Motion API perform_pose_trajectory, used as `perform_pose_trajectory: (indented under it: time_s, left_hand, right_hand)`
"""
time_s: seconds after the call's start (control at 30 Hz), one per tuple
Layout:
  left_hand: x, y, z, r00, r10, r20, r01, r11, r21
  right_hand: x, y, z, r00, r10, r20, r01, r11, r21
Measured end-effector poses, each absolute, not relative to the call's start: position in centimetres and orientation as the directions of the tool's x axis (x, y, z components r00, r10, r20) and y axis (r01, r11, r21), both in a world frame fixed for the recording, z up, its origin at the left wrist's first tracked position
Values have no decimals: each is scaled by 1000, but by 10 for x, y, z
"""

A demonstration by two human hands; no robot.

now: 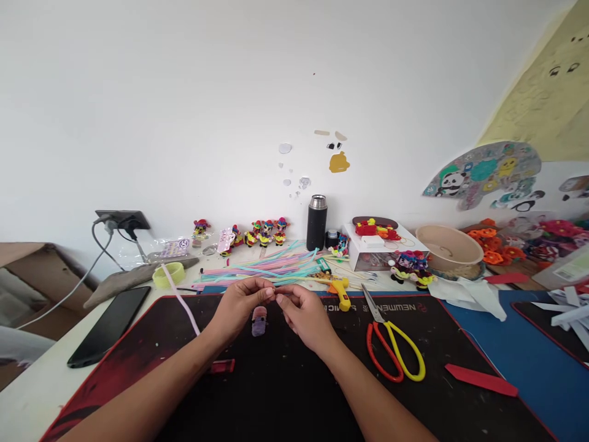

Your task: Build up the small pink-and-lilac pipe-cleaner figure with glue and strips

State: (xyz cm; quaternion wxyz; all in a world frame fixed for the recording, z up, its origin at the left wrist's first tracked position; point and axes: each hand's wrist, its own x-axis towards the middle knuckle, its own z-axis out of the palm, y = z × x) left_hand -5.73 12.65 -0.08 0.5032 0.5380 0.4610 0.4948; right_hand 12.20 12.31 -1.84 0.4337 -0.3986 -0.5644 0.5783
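Head view: fuzzy piece point(259, 321), pink above, purple below; hands point(238, 307) point(304, 316) pinched closed, any held item unclear.

A plain white wall point(184, 110) fills the view from nine o'clock through twelve, evenly and softly lit. Small stickers, among them a mustard-coloured one point(339, 162), dot it just above the centre. At two o'clock hang a grey panel with cartoon animals point(483, 174) and a pale yellow sheet point(543, 92). A black power strip point(122, 220) sits against the wall toward nine o'clock, above an open cardboard box point(32, 270) beside the white tabletop point(41, 399). A blue mat point(543, 344) covers the tabletop toward four o'clock.
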Motion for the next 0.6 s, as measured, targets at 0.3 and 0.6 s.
perform_pose_trajectory:
  time_s: [0.3,0.6]
  left_hand:
    - [-59,119,11,90,931,354,448,-355,821]
    - [-62,119,16,323,782,534,529,-617,583]
  right_hand:
    - [122,120,-7,-315,948,-53,-186,-116,-976]
    - [123,119,-7,-344,935,-91,-262,-188,-947]
